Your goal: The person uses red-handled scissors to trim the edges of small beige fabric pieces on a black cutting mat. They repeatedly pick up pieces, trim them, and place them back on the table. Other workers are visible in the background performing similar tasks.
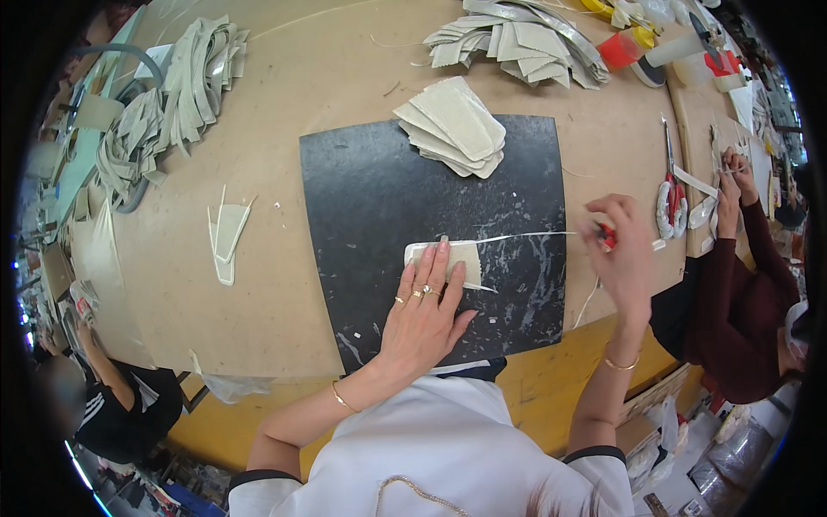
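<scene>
My left hand point(425, 308) lies flat, fingers spread, pressing a small beige fabric piece point(455, 255) onto a black cutting mat point(370, 207). My right hand point(622, 252) is closed around a red-handled cutting tool point(606, 233) just past the mat's right edge. A thin pale trimmed strip point(525, 234) runs from the piece's top edge toward that tool. At the mat's top sits a fanned stack of similar beige pieces point(452, 127).
The tan worktable point(284, 103) carries piles of grey-beige strips point(172, 95) at left, a heap of cut pieces point(517, 39) at top, a lone shaped piece point(226, 237), red-handled scissors point(669, 194). A person in dark red point(741, 284) works at right, another in black point(121, 396) at lower left.
</scene>
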`<state>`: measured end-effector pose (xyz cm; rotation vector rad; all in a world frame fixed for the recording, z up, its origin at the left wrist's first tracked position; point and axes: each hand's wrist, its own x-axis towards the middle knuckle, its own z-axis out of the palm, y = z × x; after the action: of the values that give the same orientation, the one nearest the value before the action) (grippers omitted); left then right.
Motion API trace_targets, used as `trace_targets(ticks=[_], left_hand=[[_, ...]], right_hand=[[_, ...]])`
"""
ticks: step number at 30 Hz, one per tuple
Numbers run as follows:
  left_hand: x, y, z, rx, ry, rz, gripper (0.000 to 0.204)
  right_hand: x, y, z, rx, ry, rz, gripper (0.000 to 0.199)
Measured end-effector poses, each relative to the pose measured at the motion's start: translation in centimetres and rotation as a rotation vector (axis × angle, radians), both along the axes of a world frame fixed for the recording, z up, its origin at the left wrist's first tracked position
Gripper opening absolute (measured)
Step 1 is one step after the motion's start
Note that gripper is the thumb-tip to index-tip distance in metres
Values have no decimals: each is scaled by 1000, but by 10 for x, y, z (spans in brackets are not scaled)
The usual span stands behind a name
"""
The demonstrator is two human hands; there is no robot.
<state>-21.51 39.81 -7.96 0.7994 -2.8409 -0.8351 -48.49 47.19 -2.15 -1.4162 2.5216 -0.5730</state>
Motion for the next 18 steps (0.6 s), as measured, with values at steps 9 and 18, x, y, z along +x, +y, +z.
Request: trace_targets(ticks=[9, 18], left_hand=[[-1, 1, 2, -13, -31, -4, 65], [-1, 1, 1, -26, -31, -5, 63]], right_hand=[[70, -40, -13, 237, -193, 278, 23], [68, -45, -12, 273, -195, 323, 30]])
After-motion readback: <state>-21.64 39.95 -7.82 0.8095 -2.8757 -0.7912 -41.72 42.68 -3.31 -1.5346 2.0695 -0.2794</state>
